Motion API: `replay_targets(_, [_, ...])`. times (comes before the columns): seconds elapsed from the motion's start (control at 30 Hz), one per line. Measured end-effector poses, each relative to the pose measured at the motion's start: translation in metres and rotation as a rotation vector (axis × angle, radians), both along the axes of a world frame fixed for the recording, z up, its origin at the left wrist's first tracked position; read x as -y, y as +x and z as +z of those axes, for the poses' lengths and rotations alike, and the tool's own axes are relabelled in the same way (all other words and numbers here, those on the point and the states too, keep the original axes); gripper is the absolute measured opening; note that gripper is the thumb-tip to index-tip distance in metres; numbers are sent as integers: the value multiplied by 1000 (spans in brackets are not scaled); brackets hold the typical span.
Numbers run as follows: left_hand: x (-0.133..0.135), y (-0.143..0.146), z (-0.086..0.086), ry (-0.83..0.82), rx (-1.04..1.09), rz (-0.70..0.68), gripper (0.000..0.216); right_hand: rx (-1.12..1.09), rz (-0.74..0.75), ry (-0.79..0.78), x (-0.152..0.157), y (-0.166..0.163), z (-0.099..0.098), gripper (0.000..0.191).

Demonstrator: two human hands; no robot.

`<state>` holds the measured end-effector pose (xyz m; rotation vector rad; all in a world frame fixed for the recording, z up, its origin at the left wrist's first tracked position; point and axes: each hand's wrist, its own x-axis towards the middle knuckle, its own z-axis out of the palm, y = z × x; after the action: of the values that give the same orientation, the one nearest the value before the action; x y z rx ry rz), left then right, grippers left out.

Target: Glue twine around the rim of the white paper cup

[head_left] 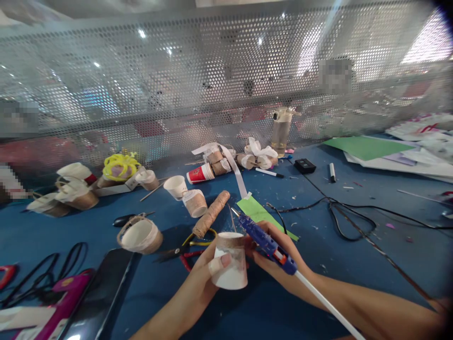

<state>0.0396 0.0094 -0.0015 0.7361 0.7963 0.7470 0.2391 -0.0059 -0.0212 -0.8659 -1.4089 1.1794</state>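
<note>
My left hand (203,278) is closed round a white paper cup (231,264) held upside down, with a band of brown twine wound round its upper end. My right hand (279,257) grips a blue hot glue gun (267,243) with a white glue stick (327,302) trailing from its back. The gun's nozzle points up and left, just beside the cup's twine band. A spool of brown twine (211,213) lies on the blue table (318,245) just beyond the cup.
Several twine-wrapped and plain cups (139,234) lie scattered at left and centre, and a red cup (200,174). Scissors (177,252), a dark phone (102,290), a pink tool (62,302), black cables (354,222), green paper (258,212), markers and paper sheets (371,148) crowd the table. A perforated metal screen (212,80) stands behind.
</note>
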Motion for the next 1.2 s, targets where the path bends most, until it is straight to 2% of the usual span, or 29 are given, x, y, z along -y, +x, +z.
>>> replay_targets(0.23, [-1,-1,1,8,-1,-8,43,108,-39,46,-2,4,4,11])
replay_targets(0.33, [-2,0,2,14,-23,15,44,63,-88,56,0,3,9,9])
replay_targets(0.43, [-2,1,2,9,-84,56,45,-37,-58,-11,2,4,13,7])
replay_targets(0.57, [-2,2,2,52,-149,78,44,-39,16,-136,2,4,15,12])
replay_targets(0.7, [-2,2,0,82,-188,69,43,-66,-38,-230,-1,5,17,19])
replay_targets(0.93, [0,6,-1,113,-207,118,63,-6,-95,-175,-3,11,15,21])
replay_targets(1.1, [0,4,2,131,-158,62,58,12,-95,-208,-5,11,16,21])
replay_targets(1.2, [2,4,3,104,-126,78,58,21,-78,-209,-7,10,19,19])
